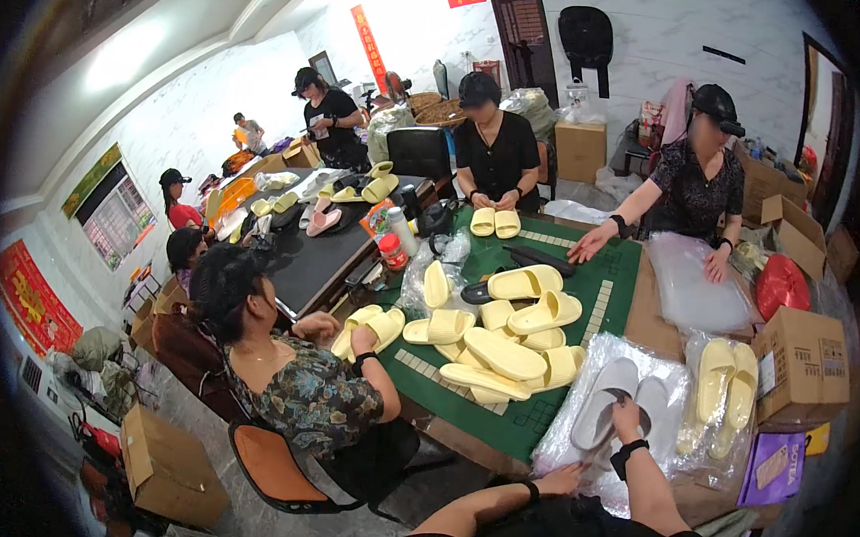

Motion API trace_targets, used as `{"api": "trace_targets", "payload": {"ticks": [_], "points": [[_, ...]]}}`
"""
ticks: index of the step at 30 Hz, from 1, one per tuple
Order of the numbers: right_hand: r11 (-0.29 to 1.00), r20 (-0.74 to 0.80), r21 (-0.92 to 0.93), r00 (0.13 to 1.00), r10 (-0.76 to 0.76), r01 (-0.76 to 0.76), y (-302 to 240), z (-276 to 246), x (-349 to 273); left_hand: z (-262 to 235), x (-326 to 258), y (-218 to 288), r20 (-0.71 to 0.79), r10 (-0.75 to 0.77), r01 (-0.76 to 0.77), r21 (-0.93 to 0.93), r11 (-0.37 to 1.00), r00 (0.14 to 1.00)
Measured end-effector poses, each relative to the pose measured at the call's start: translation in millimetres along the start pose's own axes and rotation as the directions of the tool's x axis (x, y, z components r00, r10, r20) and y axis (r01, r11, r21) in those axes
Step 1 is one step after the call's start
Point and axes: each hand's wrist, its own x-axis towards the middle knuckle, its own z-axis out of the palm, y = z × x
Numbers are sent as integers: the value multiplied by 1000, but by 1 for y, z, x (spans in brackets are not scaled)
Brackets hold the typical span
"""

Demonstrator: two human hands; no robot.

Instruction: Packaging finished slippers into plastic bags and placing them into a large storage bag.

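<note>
Far left, at ten o'clock from the left hand (pixel 562 480), a co-worker (pixel 300 392) holds a yellow pair (pixel 385 326). Swing to eleven: loose yellow slides (pixel 505 353) heap on the green mat (pixel 425 391), probably for easy reach by everyone around the tabletop. Now that left hand, low by the clear plastic (pixel 671 356), perhaps steadying it; whether it pinches, one cannot tell. At one o'clock from it, the grey slides (pixel 596 416) lie side by side, likely to keep the pair flat. The right hand (pixel 625 419) is right on them, fingers bent down between the two; its grip is unclear. At its two o'clock, a yellow pair in plastic (pixel 714 385)!
</note>
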Motion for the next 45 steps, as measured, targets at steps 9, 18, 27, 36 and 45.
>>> {"api": "trace_targets", "payload": {"ticks": [9, 18, 27, 36, 45], "points": [[841, 98, 537, 995, 20, -70, 29, -71, -49, -19, 0, 9, 3, 11, -11, 65, 998, 1000], [700, 170, 712, 981, -99, -53, 68, -133, -100, -34, 9, 17, -199, -142, 179, 180, 967, 970], [632, 382, 718, 924, -8, -291, 81, -186, -135, -60, 13, 1, -307, -378, 414, 59, 908, 873], [839, 802, 444, 558, -214, -316, 69, -187, -135, -73, 9, -8, -382, -336, 421, 164, 892, 861], [826, 792, 470, 562, -238, -312, 89, -182, -139, -97, 20, 3, -192, -375, 365, -86, 927, 907]]}}
